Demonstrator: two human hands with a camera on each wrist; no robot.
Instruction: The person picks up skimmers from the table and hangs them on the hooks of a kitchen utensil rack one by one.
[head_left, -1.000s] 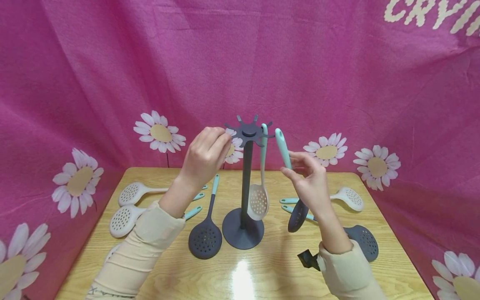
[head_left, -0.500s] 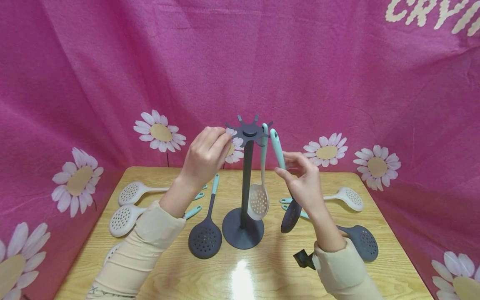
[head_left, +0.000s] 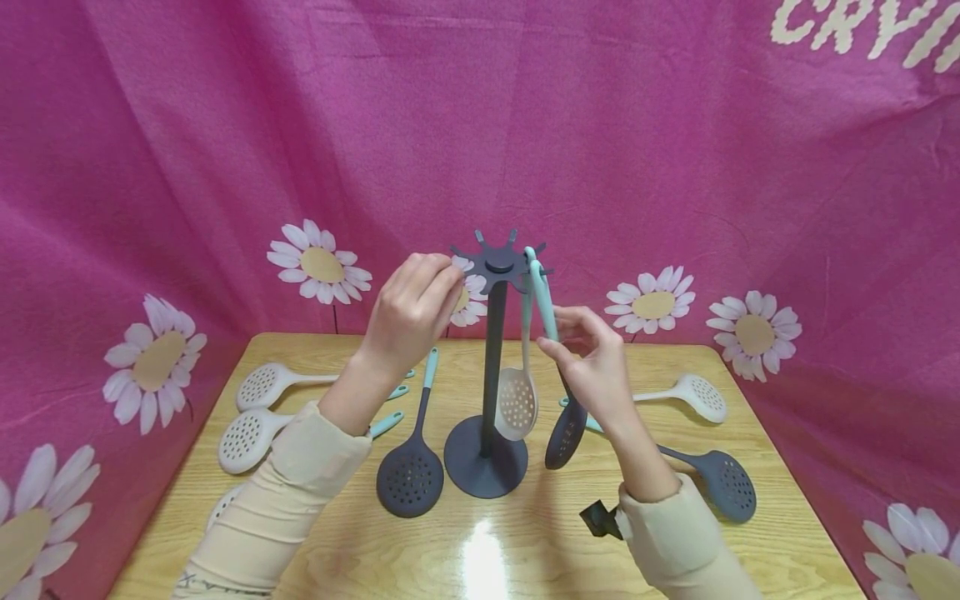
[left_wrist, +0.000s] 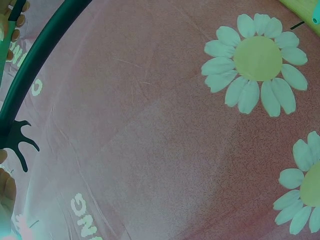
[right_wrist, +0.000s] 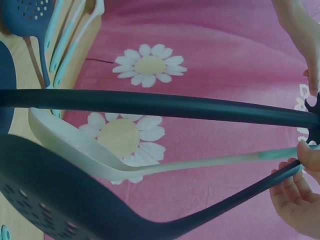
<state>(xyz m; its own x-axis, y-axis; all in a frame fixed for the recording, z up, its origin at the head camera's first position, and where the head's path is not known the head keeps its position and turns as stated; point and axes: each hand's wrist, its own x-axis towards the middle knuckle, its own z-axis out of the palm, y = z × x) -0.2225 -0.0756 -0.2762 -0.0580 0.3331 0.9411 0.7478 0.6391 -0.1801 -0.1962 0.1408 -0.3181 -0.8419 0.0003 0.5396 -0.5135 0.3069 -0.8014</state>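
Observation:
A dark utensil stand (head_left: pixel 492 358) rises from a round base, with a star-shaped ring of hooks at its top. My left hand (head_left: pixel 414 302) pinches a hook arm on the left of that ring. A white slotted spoon (head_left: pixel 516 406) with a turquoise handle hangs from the right side of the ring. Beside it, my right hand (head_left: pixel 588 358) holds a dark slotted spoon (head_left: pixel 566 435) by its turquoise handle, thumb and fingers around the lower part. The handle's top overlaps the right hook arms; whether its hole is over a hook I cannot tell. In the right wrist view its dark bowl (right_wrist: pixel 55 190) tilts downward.
A dark skimmer (head_left: pixel 410 479) lies left of the stand's base. Several white skimmers (head_left: pixel 243 442) lie at the table's left. On the right are a white skimmer (head_left: pixel 702 397) and a dark slotted turner (head_left: pixel 726 485). A pink flowered cloth (head_left: pixel 420 125) surrounds the wooden table (head_left: pixel 555 550).
My right hand has moved left with the dark slotted spoon, bringing its handle top from beside the ring to the right hook arms, next to the white spoon. The left hand has stayed put.

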